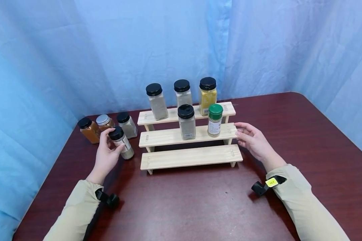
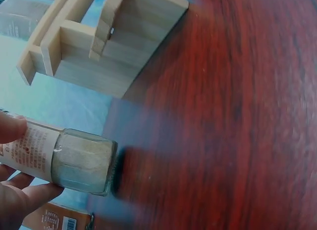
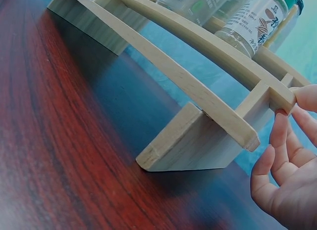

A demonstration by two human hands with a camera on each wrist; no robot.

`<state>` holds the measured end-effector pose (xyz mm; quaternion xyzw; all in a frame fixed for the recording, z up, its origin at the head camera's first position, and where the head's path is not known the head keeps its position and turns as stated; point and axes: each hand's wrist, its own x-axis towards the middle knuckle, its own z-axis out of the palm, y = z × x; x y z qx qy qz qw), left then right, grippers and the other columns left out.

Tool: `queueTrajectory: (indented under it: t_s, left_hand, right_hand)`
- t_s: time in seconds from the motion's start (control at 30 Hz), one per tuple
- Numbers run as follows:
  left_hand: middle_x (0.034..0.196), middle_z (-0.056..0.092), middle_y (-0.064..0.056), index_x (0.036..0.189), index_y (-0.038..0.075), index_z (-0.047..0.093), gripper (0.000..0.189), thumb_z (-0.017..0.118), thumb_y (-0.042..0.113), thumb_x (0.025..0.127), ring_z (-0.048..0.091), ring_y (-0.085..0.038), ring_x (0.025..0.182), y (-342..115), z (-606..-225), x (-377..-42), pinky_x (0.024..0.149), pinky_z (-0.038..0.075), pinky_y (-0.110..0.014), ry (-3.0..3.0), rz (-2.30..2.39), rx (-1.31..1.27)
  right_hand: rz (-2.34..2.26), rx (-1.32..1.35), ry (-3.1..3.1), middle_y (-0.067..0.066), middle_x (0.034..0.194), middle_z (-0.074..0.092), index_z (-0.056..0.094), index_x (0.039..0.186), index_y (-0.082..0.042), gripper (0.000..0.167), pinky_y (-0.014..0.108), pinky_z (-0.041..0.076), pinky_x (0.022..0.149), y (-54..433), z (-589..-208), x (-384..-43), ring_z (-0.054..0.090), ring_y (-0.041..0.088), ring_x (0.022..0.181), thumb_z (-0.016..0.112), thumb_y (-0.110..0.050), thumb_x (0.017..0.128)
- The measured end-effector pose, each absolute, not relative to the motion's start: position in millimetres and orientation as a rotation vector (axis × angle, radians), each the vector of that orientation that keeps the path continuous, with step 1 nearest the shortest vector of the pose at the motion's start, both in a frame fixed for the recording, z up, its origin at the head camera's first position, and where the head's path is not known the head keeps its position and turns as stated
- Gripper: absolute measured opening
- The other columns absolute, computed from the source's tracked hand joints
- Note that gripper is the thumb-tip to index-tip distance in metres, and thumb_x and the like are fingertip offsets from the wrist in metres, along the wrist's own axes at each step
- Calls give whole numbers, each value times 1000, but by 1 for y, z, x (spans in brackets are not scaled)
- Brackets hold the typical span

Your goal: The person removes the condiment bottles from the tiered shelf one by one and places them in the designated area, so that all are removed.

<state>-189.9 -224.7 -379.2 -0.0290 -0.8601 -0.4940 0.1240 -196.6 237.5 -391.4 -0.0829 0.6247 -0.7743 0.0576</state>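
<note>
My left hand [image 1: 107,155] grips a spice jar [image 1: 127,152] with a black lid and a white label, thumb on one side and fingers on the other. In the left wrist view the jar's glass base [image 2: 84,161] shows pale powder inside. A three-tier wooden rack [image 1: 190,158] stands mid-table. At the right end of its middle tier my right hand [image 1: 253,142] pinches the board [image 3: 282,97] between thumb and fingers. On that tier stand a green-lidded jar [image 1: 214,125] and a black-lidded jar [image 1: 187,125] of grey powder.
The top tier carries two grey-powder jars [image 1: 159,106] [image 1: 184,97] and a yellow-powder jar [image 1: 207,98]. Left of the rack stand an orange-brown jar [image 1: 91,133], a silver-lidded jar [image 1: 104,121] and a black-lidded jar [image 1: 128,128]. Blue curtains [image 1: 138,43] hang behind the dark red table [image 1: 187,207].
</note>
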Motion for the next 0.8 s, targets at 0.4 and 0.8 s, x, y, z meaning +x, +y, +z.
queueTrajectory:
  t_s: [0.4, 0.8]
  left_hand:
    - [139, 38, -23, 140, 7, 24, 63, 56, -9, 88, 47, -36, 121, -226, -380, -199, 100, 41, -53, -2512, -1438, -46]
    - [139, 38, -25, 137, 4, 27, 60, 57, -12, 87, 47, -38, 119, -227, -385, -209, 100, 40, -55, -2466, -1443, -115]
  right_hand:
    - [-2349, -246, 1883, -6, 91, 60, 58, 111, -21, 22, 17, 50, 65, 237, -391, -197, 57, 5, 75, 54, -6, 95]
    - [-2363, -259, 1867, -6, 91, 59, 58, 112, -19, 22, 17, 51, 65, 238, -392, -197, 57, 5, 74, 54, -6, 95]
